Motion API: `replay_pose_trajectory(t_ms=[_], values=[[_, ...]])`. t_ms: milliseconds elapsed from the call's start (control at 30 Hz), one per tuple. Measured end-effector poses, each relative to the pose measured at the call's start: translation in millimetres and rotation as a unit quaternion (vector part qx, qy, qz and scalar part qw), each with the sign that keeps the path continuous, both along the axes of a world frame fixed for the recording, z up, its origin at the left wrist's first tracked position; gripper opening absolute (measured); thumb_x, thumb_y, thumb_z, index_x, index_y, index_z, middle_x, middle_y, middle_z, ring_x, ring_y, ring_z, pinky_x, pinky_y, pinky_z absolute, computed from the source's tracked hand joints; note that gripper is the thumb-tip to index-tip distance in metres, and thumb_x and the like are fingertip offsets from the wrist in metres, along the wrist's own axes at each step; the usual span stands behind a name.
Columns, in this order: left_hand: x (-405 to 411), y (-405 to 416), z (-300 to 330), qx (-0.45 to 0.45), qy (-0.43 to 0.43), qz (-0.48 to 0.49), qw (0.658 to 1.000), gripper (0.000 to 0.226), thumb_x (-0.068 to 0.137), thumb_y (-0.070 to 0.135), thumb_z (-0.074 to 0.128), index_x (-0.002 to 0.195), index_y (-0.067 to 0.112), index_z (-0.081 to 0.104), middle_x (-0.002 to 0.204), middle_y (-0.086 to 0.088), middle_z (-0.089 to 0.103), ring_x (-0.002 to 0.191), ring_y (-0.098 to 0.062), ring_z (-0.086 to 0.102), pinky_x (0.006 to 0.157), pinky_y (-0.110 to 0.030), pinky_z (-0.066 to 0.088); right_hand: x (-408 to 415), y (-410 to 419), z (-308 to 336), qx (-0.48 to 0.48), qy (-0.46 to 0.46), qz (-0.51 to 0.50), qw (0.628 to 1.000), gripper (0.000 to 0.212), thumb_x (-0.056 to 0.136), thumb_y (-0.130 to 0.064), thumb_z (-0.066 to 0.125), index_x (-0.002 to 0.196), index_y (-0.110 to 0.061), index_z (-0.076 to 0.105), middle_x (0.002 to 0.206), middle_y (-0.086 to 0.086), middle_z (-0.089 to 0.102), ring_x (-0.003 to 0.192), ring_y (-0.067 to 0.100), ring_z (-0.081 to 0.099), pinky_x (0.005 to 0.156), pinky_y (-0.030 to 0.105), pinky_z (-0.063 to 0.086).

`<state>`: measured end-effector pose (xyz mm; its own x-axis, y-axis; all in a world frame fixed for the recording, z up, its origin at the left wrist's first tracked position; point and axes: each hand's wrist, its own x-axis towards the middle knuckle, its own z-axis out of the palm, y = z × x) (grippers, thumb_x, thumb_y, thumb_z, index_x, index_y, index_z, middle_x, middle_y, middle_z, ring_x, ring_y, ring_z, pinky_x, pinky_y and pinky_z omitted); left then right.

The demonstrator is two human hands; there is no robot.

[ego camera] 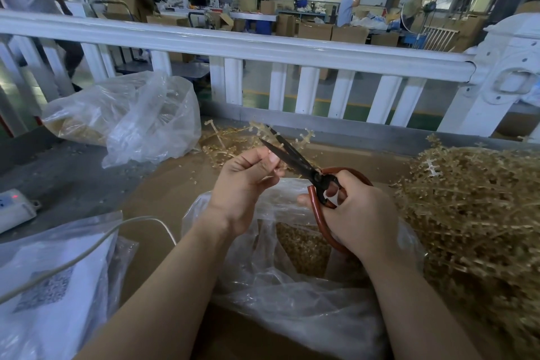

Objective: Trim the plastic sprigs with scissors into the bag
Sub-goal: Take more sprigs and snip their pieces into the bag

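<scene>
Nearest the camera, two bare forearms reach out over an open clear bag (292, 280) on the bench (163, 196); cut tan bits already lie heaped inside it. Just above the bag's mouth, the right hand (359, 213) has its fingers curled through the red loop handles of the scissors (295, 158), whose dark blades stand parted and point up and away to the left. Beside it, the left hand (248, 175) pinches a thin tan sprig (263, 128) between thumb and fingertips, close to the blades, so the free end rises between and past them. Judging by its look, the sprig is light, thin and springy, with small knobs along the stem; it would likely flex or flick away if held far from the cut, so a pinch low on the stem near the blades seems the best hold. To the right a large pile of sprigs (473, 213) waits on the bench. Farther left lies a second bag (131, 117), and behind everything runs a white railing (263, 47).
</scene>
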<state>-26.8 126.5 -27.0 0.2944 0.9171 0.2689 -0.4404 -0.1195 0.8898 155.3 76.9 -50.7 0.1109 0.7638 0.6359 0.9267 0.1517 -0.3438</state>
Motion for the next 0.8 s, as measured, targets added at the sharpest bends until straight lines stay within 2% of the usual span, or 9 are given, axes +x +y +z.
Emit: replay_pose_trajectory(t_ms=[100,200,333,500,633,733,800], values=[[0.2,1.6,0.0,0.013,0.034,0.044,0.998,0.026,0.089,0.009,0.061,0.066,0.019,0.063,0.068,0.002,0.061,0.068,-0.009,0.056,0.072,-0.021,0.046,0.7,-0.5,1.9,0.001,-0.007,-0.008,1.0,0.059,0.075,-0.085,0.046,0.075,-0.028,0.058,0.065,-0.019,0.055,0.053,-0.003,0.044,0.053,0.009,0.027],[2.5,0.7,1.4,0.038,0.042,0.069,0.996,0.028,0.093,0.0,0.057,0.069,0.014,0.059,0.067,0.0,0.06,0.066,-0.012,0.054,0.072,-0.023,0.049,1.2,-1.0,3.0,-0.004,-0.012,-0.016,1.0,0.062,0.075,-0.086,0.043,0.076,-0.027,0.061,0.063,-0.018,0.056,0.052,-0.005,0.041,0.052,0.009,0.025],[4.7,-0.9,2.3,0.058,0.053,0.088,0.993,0.026,0.093,-0.002,0.057,0.072,0.012,0.061,0.069,-0.004,0.063,0.067,-0.015,0.057,0.073,-0.025,0.051,3.9,-1.7,4.8,0.001,-0.014,-0.011,1.0,0.061,0.075,-0.086,0.043,0.076,-0.027,0.061,0.065,-0.017,0.058,0.054,0.001,0.047,0.052,0.01,0.028],[5.6,-0.2,3.0,0.039,0.034,0.065,0.997,0.015,0.091,0.0,0.058,0.077,0.006,0.06,0.07,-0.004,0.063,0.07,-0.014,0.059,0.074,-0.023,0.05,3.9,-4.3,7.7,0.015,-0.003,-0.003,1.0,0.053,0.075,-0.084,0.046,0.068,-0.031,0.047,0.058,-0.02,0.049,0.049,-0.004,0.041,0.049,0.01,0.025],[6.2,0.2,1.9,0.015,0.01,0.038,0.999,0.013,0.088,0.005,0.059,0.076,0.01,0.058,0.07,-0.002,0.059,0.069,-0.012,0.055,0.072,-0.021,0.047,4.7,-3.8,7.5,0.02,-0.012,-0.007,1.0,0.054,0.076,-0.083,0.047,0.067,-0.03,0.05,0.056,-0.018,0.051,0.047,-0.005,0.037,0.049,0.008,0.022],[6.0,0.0,1.8,0.004,0.017,0.028,0.999,0.011,0.086,0.011,0.06,0.075,0.012,0.058,0.071,-0.001,0.058,0.069,-0.01,0.052,0.068,-0.021,0.042,5.9,-2.9,4.3,0.005,-0.006,-0.001,1.0,0.057,0.075,-0.082,0.051,0.072,-0.026,0.061,0.061,-0.017,0.058,0.05,-0.002,0.044,0.052,0.007,0.024],[6.5,-0.4,2.0,-0.003,0.011,0.022,1.0,0.013,0.087,0.011,0.059,0.074,0.013,0.057,0.069,0.001,0.057,0.067,-0.008,0.052,0.065,-0.022,0.039,6.0,-3.2,3.6,0.001,-0.004,0.0,1.0,0.053,0.075,-0.081,0.051,0.074,-0.028,0.058,0.064,-0.017,0.059,0.053,-0.001,0.047,0.053,0.008,0.025]])
